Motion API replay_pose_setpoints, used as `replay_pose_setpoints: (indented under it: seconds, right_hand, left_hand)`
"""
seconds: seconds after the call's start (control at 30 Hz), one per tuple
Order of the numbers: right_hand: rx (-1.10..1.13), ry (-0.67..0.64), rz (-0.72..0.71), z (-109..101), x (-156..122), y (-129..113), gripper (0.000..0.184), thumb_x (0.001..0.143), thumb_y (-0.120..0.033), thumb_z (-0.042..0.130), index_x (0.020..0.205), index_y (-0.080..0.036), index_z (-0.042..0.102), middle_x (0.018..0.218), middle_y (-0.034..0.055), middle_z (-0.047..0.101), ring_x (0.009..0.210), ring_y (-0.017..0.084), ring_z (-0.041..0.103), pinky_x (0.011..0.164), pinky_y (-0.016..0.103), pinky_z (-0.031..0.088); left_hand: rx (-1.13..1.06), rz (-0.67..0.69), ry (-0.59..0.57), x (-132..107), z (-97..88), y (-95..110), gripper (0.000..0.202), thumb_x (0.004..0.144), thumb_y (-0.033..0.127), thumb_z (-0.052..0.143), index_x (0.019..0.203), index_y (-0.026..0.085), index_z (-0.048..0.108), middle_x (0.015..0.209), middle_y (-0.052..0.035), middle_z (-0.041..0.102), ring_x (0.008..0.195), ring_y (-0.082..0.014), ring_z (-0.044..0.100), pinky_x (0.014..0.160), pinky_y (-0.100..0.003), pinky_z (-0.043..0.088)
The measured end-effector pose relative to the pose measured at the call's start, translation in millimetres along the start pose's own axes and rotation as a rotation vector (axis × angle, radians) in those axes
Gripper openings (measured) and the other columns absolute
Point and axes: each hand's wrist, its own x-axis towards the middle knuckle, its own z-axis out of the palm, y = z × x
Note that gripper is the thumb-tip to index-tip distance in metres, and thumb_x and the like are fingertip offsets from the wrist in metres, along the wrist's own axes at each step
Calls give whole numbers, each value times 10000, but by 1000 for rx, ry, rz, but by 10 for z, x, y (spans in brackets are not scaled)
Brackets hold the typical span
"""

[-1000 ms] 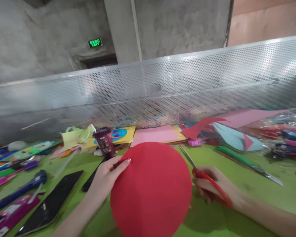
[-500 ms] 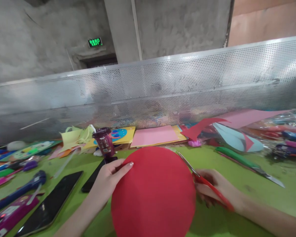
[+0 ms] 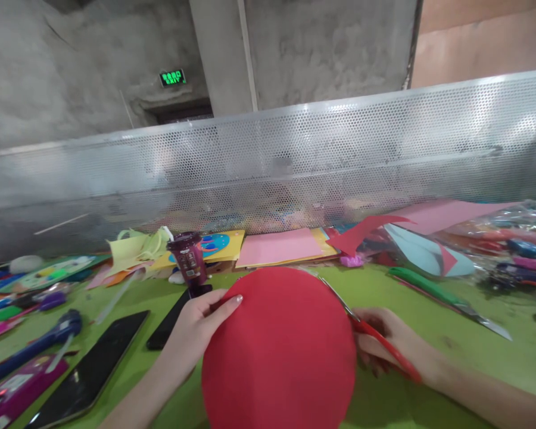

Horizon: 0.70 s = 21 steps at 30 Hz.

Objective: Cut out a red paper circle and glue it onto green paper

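My left hand [image 3: 196, 325] pinches the left edge of a large red paper circle [image 3: 279, 351], thumb on top, holding it above the green table [image 3: 451, 333]. My right hand [image 3: 386, 342] grips red-handled scissors [image 3: 361, 325] at the circle's right edge. The blades point up and to the left, along the upper right rim of the circle. The lower part of the circle runs out of the bottom of the view.
A dark purple bottle [image 3: 189, 261] stands just beyond my left hand. Two black phones [image 3: 92, 372] lie at the left among packaged pens. Pink and yellow paper sheets [image 3: 281, 245], red scraps [image 3: 361, 229] and a green-handled knife [image 3: 446, 295] lie behind and right. A perforated metal screen [image 3: 295, 161] borders the table.
The circle has sunk slightly and shifted right. The scissors have moved from clear of the paper to lie against its upper right rim.
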Motion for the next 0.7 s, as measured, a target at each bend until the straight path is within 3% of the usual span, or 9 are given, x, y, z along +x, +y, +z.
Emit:
replay_pose_setpoints:
  seconds: [0.23,0.7]
  right_hand:
    - [-22,1,4,12,2,9,110,672,-278,474,678,-168,484,510,-49,499,417,74,489,405,162,368]
    - [-50,27,-4,16,7,50,177,696,-326,486,613,-180,432,478,-60,468,399,75,475,398,171,386]
  left_hand:
    - [4,2,-12,0,2,-4,333,642,431,582,846,178,652,757,-46,676,724,-239,611,588,-281,449]
    - [37,23,-45,39,-66,-63,347,683,424,563,949,212,630,775,-23,678,723,-211,609,589,-252,439]
